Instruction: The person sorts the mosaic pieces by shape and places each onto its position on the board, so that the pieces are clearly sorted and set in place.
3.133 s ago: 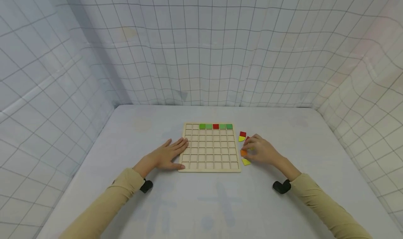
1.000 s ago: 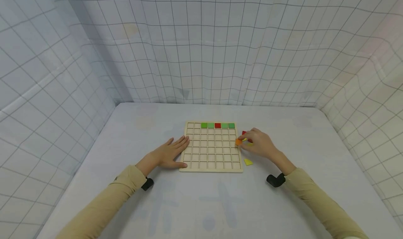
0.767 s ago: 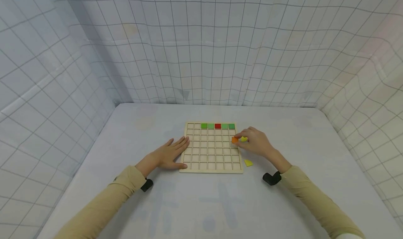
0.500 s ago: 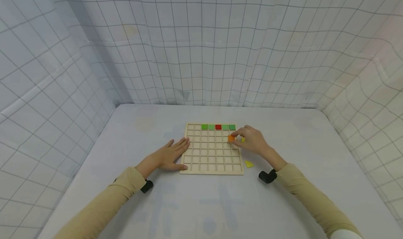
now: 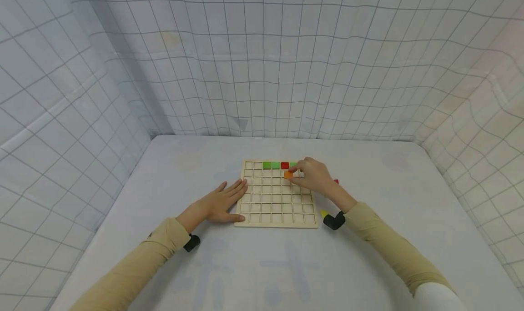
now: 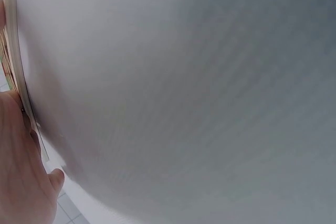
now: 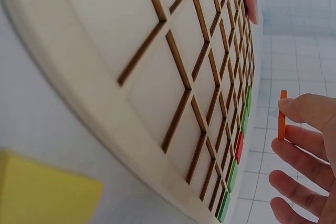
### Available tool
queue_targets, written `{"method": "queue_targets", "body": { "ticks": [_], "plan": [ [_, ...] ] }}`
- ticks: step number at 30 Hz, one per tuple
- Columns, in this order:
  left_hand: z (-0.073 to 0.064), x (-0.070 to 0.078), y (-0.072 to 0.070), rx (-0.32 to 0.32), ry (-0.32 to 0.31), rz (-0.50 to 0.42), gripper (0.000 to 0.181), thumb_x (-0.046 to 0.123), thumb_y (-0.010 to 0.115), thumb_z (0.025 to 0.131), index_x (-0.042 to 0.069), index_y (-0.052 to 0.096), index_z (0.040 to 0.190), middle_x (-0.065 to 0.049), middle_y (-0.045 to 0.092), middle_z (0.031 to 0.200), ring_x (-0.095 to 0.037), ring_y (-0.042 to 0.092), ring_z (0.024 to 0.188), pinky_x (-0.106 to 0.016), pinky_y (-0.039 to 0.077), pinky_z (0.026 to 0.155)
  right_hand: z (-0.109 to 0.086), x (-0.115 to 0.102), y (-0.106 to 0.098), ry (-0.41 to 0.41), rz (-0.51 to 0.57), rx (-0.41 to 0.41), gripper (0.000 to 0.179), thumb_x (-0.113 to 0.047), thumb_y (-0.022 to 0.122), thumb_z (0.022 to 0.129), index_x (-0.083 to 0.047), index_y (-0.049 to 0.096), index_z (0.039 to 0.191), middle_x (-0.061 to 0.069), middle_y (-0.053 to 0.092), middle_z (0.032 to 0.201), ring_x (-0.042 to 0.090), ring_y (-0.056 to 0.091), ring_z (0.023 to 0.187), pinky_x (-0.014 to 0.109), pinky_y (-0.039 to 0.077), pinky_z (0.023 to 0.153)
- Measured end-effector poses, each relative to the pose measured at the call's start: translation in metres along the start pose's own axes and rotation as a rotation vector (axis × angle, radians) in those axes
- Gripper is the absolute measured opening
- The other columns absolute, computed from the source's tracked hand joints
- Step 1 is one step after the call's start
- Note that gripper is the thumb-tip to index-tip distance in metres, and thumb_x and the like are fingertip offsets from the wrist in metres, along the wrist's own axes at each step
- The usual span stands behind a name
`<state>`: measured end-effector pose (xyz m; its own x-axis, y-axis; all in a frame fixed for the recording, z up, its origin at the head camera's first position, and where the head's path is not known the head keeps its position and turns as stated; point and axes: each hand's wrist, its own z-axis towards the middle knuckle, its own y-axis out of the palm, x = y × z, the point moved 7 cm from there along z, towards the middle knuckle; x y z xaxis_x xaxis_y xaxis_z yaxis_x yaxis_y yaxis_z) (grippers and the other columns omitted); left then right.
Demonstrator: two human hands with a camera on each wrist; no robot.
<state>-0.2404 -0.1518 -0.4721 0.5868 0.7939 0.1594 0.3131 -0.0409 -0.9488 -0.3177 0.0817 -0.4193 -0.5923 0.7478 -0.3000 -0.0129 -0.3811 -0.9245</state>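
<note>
A wooden grid board point(image 5: 266, 211) lies on the table, with green tiles point(image 5: 267, 165) and a red tile point(image 5: 284, 165) along its far row. My right hand point(image 5: 313, 174) pinches a thin orange tile point(image 5: 288, 175) between thumb and fingertips, over the board just below the red tile. In the right wrist view the orange tile point(image 7: 282, 115) stands on edge in the pinch, apart from the board. My left hand point(image 5: 221, 204) rests with spread, straight fingers on the board's left edge. The right hand covers the far right corner of the board.
Right of the board, a yellow piece point(image 5: 324, 213) shows partly behind the black wrist camera point(image 5: 334, 221). A bit of a red piece point(image 5: 336, 181) peeks out past the right wrist. White grid-patterned curtain point(image 5: 270, 65) surrounds the table on the back and sides.
My right hand has taken the orange tile from the loose pieces right of the board and carried it left and away over the grid. The left hand has stayed at the board's edge.
</note>
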Motion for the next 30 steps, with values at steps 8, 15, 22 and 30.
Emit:
{"method": "queue_targets", "body": {
  "ticks": [8, 15, 22, 30],
  "plan": [
    [0.002, -0.002, 0.003, 0.003, 0.001, 0.001, 0.096, 0.066, 0.045, 0.091, 0.006, 0.007, 0.155, -0.01, 0.002, 0.163, -0.027, 0.005, 0.151, -0.057, 0.01, 0.119, 0.019, -0.013, 0.006, -0.056, -0.023, 0.014, 0.027, -0.033, 0.075, 0.082, -0.014, 0.077, 0.101, 0.002, 0.074, 0.1, 0.02, 0.063, 0.086, 0.029, 0.052, 0.062],
    [0.002, -0.003, 0.004, -0.001, -0.006, 0.008, 0.097, 0.068, 0.043, 0.09, 0.007, 0.005, 0.155, -0.009, 0.0, 0.163, -0.026, 0.004, 0.151, -0.056, 0.01, 0.119, 0.032, -0.019, 0.014, -0.054, -0.018, 0.009, 0.029, -0.036, 0.074, 0.083, -0.014, 0.077, 0.101, 0.001, 0.074, 0.099, 0.018, 0.063, 0.088, 0.028, 0.052, 0.062],
    [0.002, -0.004, 0.006, -0.01, -0.019, 0.013, 0.097, 0.069, 0.042, 0.09, 0.008, 0.004, 0.155, -0.008, -0.001, 0.163, -0.025, 0.003, 0.151, -0.056, 0.01, 0.119, 0.046, -0.028, 0.019, -0.041, 0.012, -0.002, 0.028, -0.032, 0.075, 0.083, -0.012, 0.077, 0.103, 0.002, 0.074, 0.101, 0.019, 0.063, 0.089, 0.03, 0.054, 0.066],
    [0.003, -0.005, 0.007, -0.018, -0.034, 0.021, 0.098, 0.072, 0.04, 0.089, 0.011, 0.002, 0.156, -0.005, -0.003, 0.163, -0.023, 0.001, 0.151, -0.054, 0.009, 0.12, 0.062, -0.032, 0.029, -0.022, 0.017, -0.048, 0.028, -0.034, 0.073, 0.085, -0.015, 0.076, 0.105, 0.0, 0.074, 0.104, 0.02, 0.064, 0.096, 0.033, 0.056, 0.073]
  ]
}}
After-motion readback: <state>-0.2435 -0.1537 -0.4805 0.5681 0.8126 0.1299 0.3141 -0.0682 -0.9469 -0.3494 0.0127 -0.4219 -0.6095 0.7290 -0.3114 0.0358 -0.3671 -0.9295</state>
